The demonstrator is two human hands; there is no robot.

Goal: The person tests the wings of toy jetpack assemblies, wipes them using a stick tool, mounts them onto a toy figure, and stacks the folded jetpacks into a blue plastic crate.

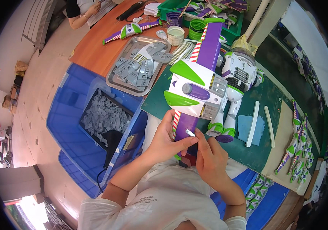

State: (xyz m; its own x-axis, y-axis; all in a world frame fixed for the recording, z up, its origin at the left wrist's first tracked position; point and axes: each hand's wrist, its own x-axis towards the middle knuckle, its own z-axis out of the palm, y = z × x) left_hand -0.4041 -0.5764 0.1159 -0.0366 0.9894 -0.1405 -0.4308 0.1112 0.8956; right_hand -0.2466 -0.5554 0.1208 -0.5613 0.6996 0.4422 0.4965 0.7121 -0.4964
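Near edge: the green worktop mat [271, 149] is ending right at the person's lap, and the lower wing tip of the toy wing pack [196, 90] is hanging out past that edge, over the white shirt.
Left side: a blue plastic crate [70, 122] is sitting just beside the worktop, with a dark box of grey plastic parts [102, 117] inside it; little free room for the left elbow there.
Right side: two white sticks [253, 122] and a light blue cloth [248, 128] are lying flat on the mat, near the toy; bare green is showing beyond them.
Far side: a metal tray [114, 80] of grey pieces is sitting on the orange worktop [95, 42], close to the upper wing; a green bin [164, 5] of more wing parts is standing behind it.
Toy: the purple, white and green wing pack is lying across the mat, with the white toy robot body [238, 73] just beside it.
Left hand [166, 142]: fingers are curling closed around the purple lower wing from the left, thumb lying across it and touching a small white piece [190, 133].
Right hand [210, 159]: fingers are drawn together, forefinger tip pressing at that same white piece, palm covering a dark red tip [189, 161] below.
Gap between hands: almost none, both are meeting on the wing.
Another person: an arm [87, 11] is working at the far corner, well apart.
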